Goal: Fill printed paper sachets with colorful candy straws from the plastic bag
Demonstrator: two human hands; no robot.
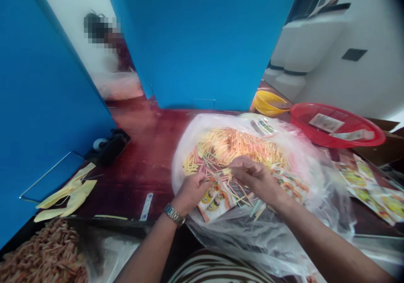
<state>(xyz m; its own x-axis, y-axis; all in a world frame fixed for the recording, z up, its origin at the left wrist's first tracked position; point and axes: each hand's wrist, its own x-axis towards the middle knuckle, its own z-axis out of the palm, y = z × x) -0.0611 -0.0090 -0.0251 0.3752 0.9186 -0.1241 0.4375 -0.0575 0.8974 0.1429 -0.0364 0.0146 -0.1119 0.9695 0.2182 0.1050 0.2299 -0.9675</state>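
– Striped clothing (217,270) sits closest, at the bottom edge. What's at the far left?

– Thin brown sticks (44,253) heaped in the corner. Behind them, yellow strips (67,198) and a black tape dispenser (115,148) rest on the dark red table (135,161).

– And the left hand?

– With a watch (174,214) on its wrist, the left hand (192,192) pinches the upper edge of a printed packet (216,203). That packet leans at the near side of a spread plastic bag (181,148), in front of loose coloured sticks (243,144).

– What about the right one?

– Thumb and fingers drawn together, the right hand (252,177) holds a small pale yellow piece (226,171) just above the sticks. I can't tell exactly what it is.

– Anything further right?

– Yellow basket (269,104) at the back, then a red basin (337,140), then more packets (378,194) lying flat near the edge.
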